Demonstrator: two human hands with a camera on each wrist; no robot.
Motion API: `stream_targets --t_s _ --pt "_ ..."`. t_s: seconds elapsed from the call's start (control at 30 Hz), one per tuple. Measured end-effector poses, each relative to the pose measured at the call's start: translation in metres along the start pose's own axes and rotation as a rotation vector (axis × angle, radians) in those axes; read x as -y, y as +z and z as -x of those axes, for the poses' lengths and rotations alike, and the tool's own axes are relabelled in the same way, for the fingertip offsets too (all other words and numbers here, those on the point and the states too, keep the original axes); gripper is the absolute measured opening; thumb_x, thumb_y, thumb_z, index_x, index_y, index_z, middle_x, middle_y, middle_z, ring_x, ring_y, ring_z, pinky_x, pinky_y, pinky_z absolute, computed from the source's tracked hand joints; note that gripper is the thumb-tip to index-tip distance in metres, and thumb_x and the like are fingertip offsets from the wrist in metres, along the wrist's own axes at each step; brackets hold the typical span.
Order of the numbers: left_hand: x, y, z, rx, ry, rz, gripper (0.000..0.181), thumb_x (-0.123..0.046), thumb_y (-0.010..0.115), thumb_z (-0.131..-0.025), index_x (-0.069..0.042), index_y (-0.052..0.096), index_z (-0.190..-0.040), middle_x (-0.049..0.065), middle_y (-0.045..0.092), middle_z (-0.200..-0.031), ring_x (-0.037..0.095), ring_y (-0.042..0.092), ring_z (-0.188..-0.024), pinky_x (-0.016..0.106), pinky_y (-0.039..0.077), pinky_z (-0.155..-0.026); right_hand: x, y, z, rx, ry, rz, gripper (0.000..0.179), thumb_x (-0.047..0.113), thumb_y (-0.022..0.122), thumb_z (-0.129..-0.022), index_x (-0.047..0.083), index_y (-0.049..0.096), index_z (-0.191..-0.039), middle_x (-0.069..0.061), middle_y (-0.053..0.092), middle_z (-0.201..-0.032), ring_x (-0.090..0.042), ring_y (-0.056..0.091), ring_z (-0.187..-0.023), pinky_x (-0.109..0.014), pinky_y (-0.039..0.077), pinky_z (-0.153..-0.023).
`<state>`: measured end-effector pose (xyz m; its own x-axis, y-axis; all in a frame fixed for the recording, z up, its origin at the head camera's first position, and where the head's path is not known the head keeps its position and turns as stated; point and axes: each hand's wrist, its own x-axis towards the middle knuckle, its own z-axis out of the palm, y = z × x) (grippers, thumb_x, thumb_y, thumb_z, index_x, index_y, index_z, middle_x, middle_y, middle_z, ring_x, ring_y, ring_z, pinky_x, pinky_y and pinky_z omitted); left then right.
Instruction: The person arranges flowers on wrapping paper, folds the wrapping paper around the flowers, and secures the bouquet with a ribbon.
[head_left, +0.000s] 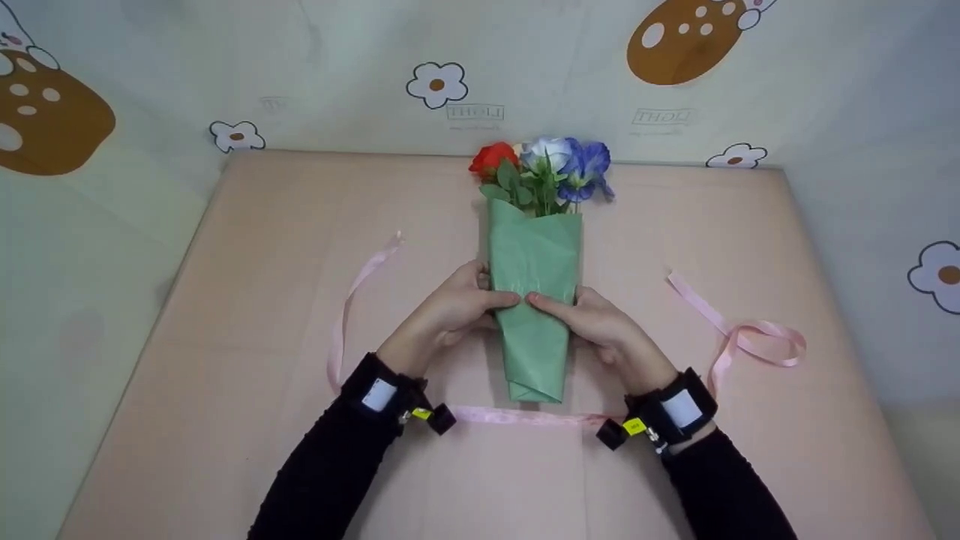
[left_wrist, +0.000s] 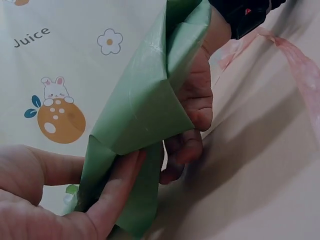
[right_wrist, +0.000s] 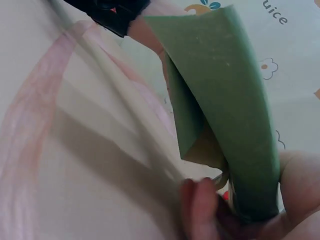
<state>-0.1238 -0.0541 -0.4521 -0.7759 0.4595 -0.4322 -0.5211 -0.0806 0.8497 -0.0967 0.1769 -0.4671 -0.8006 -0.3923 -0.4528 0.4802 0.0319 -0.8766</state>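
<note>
A bouquet wrapped in green paper (head_left: 535,337) is held upright-pointing away from me, above the table's middle. From its top show a red rose (head_left: 495,160), a pale white-blue flower (head_left: 546,154) and a blue-violet flower (head_left: 585,169) with green leaves. My left hand (head_left: 466,300) grips the wrap's left side, thumb across the front. Opposite it, my right hand (head_left: 600,319) grips the right side, its thumb almost meeting the left one. Both wrist views show fingers behind the folded green paper (left_wrist: 135,100), whose lower end (right_wrist: 215,65) is folded over. The stems are hidden inside.
A long pink ribbon (head_left: 532,416) lies across the table (head_left: 262,300) below the bouquet, partly under my wrists. Its left end (head_left: 360,281) curves away; its right end (head_left: 772,345) makes a loop. A printed curtain (head_left: 337,75) stands behind the table's far edge.
</note>
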Motion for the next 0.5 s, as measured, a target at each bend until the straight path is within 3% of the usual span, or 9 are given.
stream_targets --t_s 0.23,0.33,0.5 --pt "0.0032 0.0005 -0.0031 -0.002 0.024 -0.009 0.055 -0.003 0.069 -0.105 0.007 0.043 -0.152 0.025 0.069 -0.133 0.035 0.076 -0.114 0.044 0.064 -0.092 -0.0014 -0.0031 0.0033 0.11 0.031 -0.084 0.063 0.015 0.076 -0.105 -0.006 0.045 -0.156 -0.019 0.071 -0.139 -0.032 0.075 -0.12 -0.045 0.061 -0.099" --pt "0.0042 0.0006 -0.0029 0.026 0.001 -0.038 0.049 -0.008 0.069 -0.105 0.009 0.048 -0.147 0.024 0.073 -0.126 0.032 0.078 -0.106 0.041 0.066 -0.086 -0.0034 -0.002 0.0022 0.105 0.006 -0.084 0.062 0.012 0.075 -0.105 -0.006 0.045 -0.155 -0.019 0.071 -0.138 -0.031 0.075 -0.119 -0.045 0.062 -0.099" --pt "0.0055 -0.0008 -0.001 0.027 -0.034 -0.069 0.047 -0.002 0.073 -0.103 0.01 0.051 -0.142 0.025 0.075 -0.121 0.031 0.08 -0.095 0.038 0.067 -0.074 -0.0071 0.0031 0.0044 0.06 -0.006 -0.124 0.06 0.017 0.074 -0.106 -0.006 0.046 -0.153 -0.018 0.072 -0.135 -0.03 0.075 -0.118 -0.042 0.062 -0.098"
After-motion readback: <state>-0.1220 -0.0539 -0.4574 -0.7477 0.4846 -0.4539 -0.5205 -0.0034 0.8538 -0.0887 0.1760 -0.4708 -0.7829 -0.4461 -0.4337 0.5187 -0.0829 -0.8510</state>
